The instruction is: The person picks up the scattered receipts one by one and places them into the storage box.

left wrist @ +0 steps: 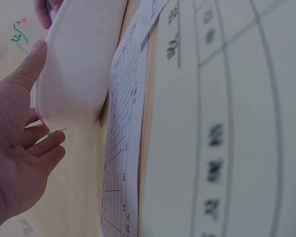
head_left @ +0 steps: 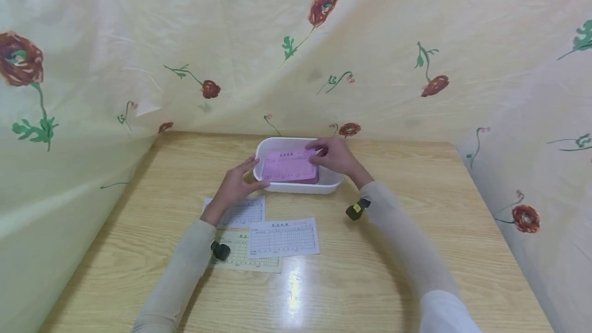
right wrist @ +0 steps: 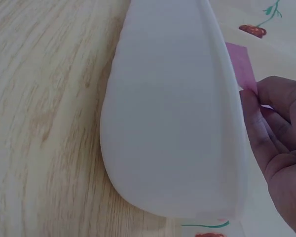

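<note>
A white plastic tub (head_left: 302, 187) stands toward the back of the table, with a stack of pink printed slips (head_left: 289, 166) inside. My left hand (head_left: 237, 185) holds the tub's left end, the thumb along the front rim and the fingers at the side. In the left wrist view that thumb (left wrist: 33, 61) lies against the rim and the other fingers are partly curled. Over the tub's right side, my right hand (head_left: 335, 155) pinches the edge of a pink slip (right wrist: 242, 66) between thumb and fingers, level with the rim in the right wrist view.
In front of the tub lie two white printed forms, one nearer the middle (head_left: 284, 238) and one farther left (head_left: 245, 213). A pale yellow form (head_left: 250, 263) is partly under the nearer one. Flowered cloth (head_left: 259, 55) hangs behind and beside the wooden table (head_left: 351, 281).
</note>
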`<move>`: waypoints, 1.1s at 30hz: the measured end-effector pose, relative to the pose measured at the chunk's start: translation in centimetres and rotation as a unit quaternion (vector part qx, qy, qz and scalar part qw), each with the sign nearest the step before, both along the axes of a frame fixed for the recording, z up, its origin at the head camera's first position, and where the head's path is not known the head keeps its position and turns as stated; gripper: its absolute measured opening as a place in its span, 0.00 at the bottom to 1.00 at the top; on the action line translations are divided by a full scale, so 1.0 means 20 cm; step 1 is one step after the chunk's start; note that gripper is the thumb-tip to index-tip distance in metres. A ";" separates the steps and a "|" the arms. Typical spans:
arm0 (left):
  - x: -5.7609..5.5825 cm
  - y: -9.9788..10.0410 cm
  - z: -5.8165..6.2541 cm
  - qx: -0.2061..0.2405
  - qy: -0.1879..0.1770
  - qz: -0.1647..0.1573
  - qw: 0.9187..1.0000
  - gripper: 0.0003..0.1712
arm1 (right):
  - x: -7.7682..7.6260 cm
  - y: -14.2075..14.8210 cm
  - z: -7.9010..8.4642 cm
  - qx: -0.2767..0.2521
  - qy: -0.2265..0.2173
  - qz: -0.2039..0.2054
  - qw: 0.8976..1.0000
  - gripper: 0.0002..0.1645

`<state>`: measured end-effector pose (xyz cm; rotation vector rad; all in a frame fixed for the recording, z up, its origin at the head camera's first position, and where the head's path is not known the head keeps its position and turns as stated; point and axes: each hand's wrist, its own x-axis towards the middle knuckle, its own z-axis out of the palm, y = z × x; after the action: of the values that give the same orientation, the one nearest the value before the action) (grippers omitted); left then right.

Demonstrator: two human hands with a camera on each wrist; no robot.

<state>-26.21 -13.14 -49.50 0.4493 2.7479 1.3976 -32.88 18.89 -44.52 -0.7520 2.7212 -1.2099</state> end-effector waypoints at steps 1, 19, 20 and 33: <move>0.00 0.00 0.00 -0.001 0.000 0.000 1.000 0.52 | 0.00 0.00 0.00 0.003 -0.002 0.002 1.000 0.20; 0.00 0.00 0.00 -0.005 0.001 0.001 1.000 0.53 | -0.02 -0.03 -0.03 0.023 -0.020 -0.025 0.999 0.20; 0.00 -0.01 0.01 -0.006 -0.001 0.001 1.000 0.53 | -0.02 -0.03 -0.03 0.023 -0.019 -0.024 0.999 0.21; 0.02 -0.01 0.02 -0.010 -0.008 0.002 1.000 0.52 | 0.00 0.06 0.03 0.014 -0.008 -0.048 0.999 0.21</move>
<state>-25.89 -13.27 -49.13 0.4294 2.7496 1.3669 -32.80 20.08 -43.93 -0.6129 2.7834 -1.1879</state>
